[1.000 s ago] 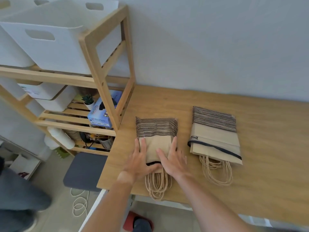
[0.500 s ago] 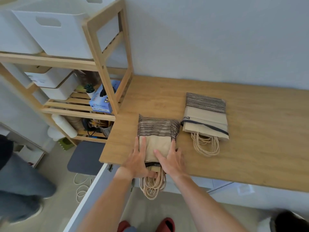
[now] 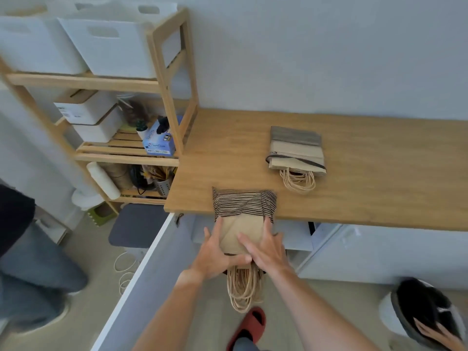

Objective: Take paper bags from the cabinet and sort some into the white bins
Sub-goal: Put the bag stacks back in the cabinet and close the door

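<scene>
since a moment ago the near stack of paper bags [image 3: 243,219] has slid toward the person, so that only its striped far end still lies on the desk [image 3: 367,183] while the plain tan half and the twine handles [image 3: 241,287] hang out past the front edge. its long axis runs away from the person, striped bottom pointing toward the wall, handles pointing back and down toward the floor. the left hand [image 3: 215,252] holds the stack along its left side, fingers [image 3: 217,226] laid along the edge and thumb curled across the near end; the right hand [image 3: 266,247] clasps the right side, fingers spread over the top face and round the right edge. a second stack of bags [image 3: 296,150] lies flat farther back on the desk, well apart, aligned the same way with its handles toward the front edge. two white bins [image 3: 106,46] sit on the top of the wooden shelf [image 3: 167,79] at left. a red slipper [image 3: 249,325] shows on the floor below the hands.
</scene>
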{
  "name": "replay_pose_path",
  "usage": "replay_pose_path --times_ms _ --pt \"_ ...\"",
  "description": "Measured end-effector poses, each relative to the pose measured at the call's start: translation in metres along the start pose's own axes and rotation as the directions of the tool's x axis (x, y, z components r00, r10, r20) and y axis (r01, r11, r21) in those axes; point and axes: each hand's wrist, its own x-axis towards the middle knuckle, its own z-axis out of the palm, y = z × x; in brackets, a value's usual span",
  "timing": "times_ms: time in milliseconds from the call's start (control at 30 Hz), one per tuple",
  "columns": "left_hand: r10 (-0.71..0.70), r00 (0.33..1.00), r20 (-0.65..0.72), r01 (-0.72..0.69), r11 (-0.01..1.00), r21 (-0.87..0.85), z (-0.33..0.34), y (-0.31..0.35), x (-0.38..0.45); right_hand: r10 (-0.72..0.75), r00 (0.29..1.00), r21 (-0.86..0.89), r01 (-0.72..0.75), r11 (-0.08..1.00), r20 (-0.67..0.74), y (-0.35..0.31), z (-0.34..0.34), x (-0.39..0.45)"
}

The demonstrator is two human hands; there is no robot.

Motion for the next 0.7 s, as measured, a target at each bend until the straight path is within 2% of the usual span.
replay_pose_path --times_ms 100,167,267,400,533,700 --pt "-0.071 0.994 -0.081 0.058 0.986 -0.158 0.023 -0.023 -0.043 -0.003 1.000 0.021 0.003 1.000 -0.004 0.034 0.023 -0.040" --pt "-0.129 0.986 -0.102 0.115 0.985 -0.129 0.042 -0.042 -0.070 -0.021 1.000 0.043 0.021 0.999 0.010 0.056 0.037 -0.064" --pt "-0.182 0.982 -0.048 0.180 0.982 -0.050 0.066 -0.078 -0.106 0.021 0.998 0.010 -0.021 1.000 0.058 0.085 0.059 -0.093" --pt "-0.198 0.980 0.012 0.198 0.978 -0.062 0.084 -0.095 -0.140 0.080 0.993 -0.037 -0.077 0.996 0.083 0.117 0.080 -0.116" --pt "-0.153 0.984 0.094 0.163 0.980 -0.112 0.087 -0.104 -0.141 -0.022 1.000 -0.063 0.023 0.998 0.017 0.130 0.097 -0.116" --pt "-0.125 0.983 0.137 0.115 0.990 0.075 0.073 -0.122 -0.093 -0.099 0.994 -0.061 0.097 0.993 -0.036 0.123 0.113 -0.077"
